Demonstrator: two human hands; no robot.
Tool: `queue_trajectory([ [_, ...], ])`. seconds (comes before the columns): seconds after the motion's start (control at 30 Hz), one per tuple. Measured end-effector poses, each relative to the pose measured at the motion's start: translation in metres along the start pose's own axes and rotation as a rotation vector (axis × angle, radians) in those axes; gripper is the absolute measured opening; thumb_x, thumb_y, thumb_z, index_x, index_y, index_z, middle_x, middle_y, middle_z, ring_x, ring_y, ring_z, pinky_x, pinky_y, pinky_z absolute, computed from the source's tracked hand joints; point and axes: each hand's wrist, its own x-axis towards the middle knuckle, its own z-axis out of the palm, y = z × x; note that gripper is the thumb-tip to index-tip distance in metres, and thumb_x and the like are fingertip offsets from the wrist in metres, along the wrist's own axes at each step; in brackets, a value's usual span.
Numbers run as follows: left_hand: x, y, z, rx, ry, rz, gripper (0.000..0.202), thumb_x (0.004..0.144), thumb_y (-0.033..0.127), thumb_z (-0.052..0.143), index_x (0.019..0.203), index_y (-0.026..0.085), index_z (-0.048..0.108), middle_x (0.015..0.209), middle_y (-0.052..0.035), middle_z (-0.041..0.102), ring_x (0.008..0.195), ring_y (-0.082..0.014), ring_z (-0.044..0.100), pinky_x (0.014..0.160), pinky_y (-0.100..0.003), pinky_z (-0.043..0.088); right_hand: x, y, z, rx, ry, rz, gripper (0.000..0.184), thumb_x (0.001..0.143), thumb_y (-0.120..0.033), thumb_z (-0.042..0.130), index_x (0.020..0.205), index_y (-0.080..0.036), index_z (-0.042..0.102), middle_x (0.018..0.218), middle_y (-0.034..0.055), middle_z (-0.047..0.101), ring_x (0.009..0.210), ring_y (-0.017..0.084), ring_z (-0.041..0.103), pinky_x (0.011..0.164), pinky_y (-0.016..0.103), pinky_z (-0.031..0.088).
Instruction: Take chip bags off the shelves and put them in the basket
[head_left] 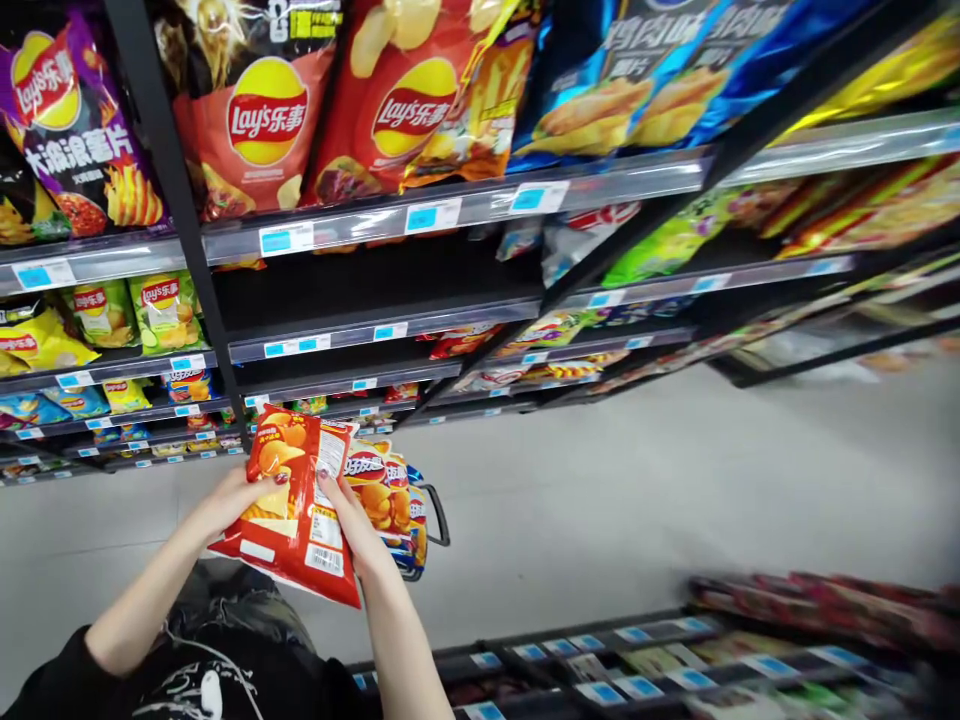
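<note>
Between my two hands is a red bag of chips (300, 510), its printed back with a barcode facing up toward me. My left hand (236, 500) grips its left side, thumb lying across the front. On the right edge, my right hand (351, 515) holds the bag with the thumb on top; the other fingers of both hands are hidden behind it. Just past the bag, partly covered by it, a shopping basket (437, 515) with a black handle holds several blue and orange snack packs (386, 490).
Ahead stands a snack shelf (465, 215) with large chip bags (266, 120) on top and smaller bags (165, 310) lower down. Grey floor (570, 480) runs off to the right. Behind, at the lower right, is another shelf (622, 665) with price tags.
</note>
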Motion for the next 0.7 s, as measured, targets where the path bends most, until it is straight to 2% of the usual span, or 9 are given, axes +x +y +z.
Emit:
queue_trajectory([
  [0.4,0.004,0.002,-0.002,0.008,0.028,-0.001,0.038,0.068,0.035,0.070,0.096,0.012,0.060,0.088,-0.0110,0.073,0.077,-0.0272,0.069,0.075,-0.038,0.052,0.005,-0.005,0.003,-0.029,-0.017,0.011,0.043,0.069,-0.041,0.066,0.107,-0.028,0.049,0.102,0.0038,0.070,0.089,0.027,0.067,0.075,0.043,0.053],
  [0.5,0.004,0.000,-0.001,0.020,0.033,0.022,0.039,0.068,0.035,0.069,0.097,0.012,0.058,0.091,-0.0114,0.073,0.079,-0.0277,0.069,0.075,-0.037,0.053,0.005,-0.004,0.002,-0.027,-0.014,-0.004,0.053,0.068,-0.041,0.067,0.114,-0.028,0.046,0.104,0.0042,0.069,0.091,0.027,0.066,0.075,0.042,0.054],
  [0.7,0.003,-0.018,0.000,0.037,0.116,0.232,0.059,0.061,0.031,0.076,0.109,0.014,0.048,0.109,-0.0147,0.066,0.095,-0.0331,0.063,0.081,-0.042,0.051,0.002,0.003,-0.007,-0.017,-0.001,-0.137,0.075,0.059,-0.039,0.074,0.125,-0.028,0.038,0.115,0.0060,0.063,0.096,0.029,0.064,0.078,0.044,0.052],
])
